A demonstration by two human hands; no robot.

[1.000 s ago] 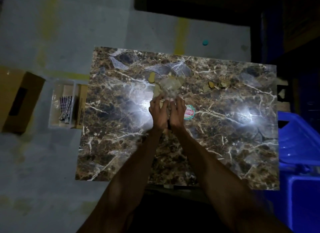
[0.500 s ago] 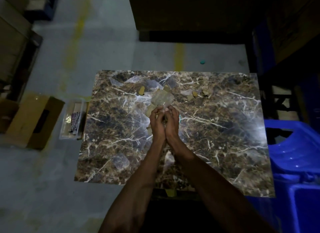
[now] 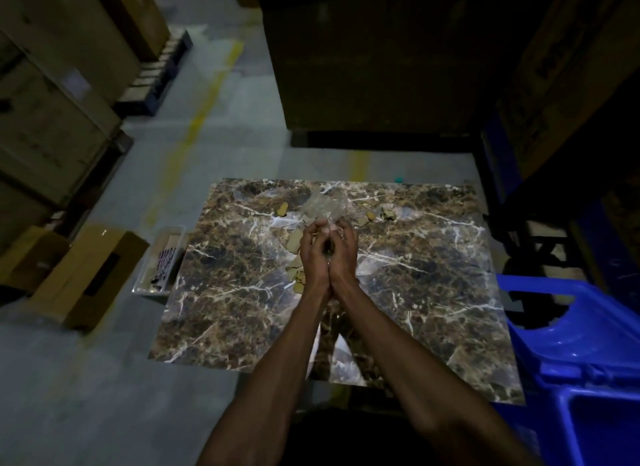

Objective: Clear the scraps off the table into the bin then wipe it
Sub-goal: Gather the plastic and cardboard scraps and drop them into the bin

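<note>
Both hands' fingers (image 3: 320,230) pinch clear plastic scrap (image 3: 323,205) | scrap above fingertips

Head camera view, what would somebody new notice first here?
First, the two hands pressed together over the middle of the marble-patterned table, the left hand and right hand gripping a crumpled clear plastic wrapper. Tan cardboard scraps lie on the tabletop beside the left hand. A bright blue bin stands at the table's right edge.
</note>
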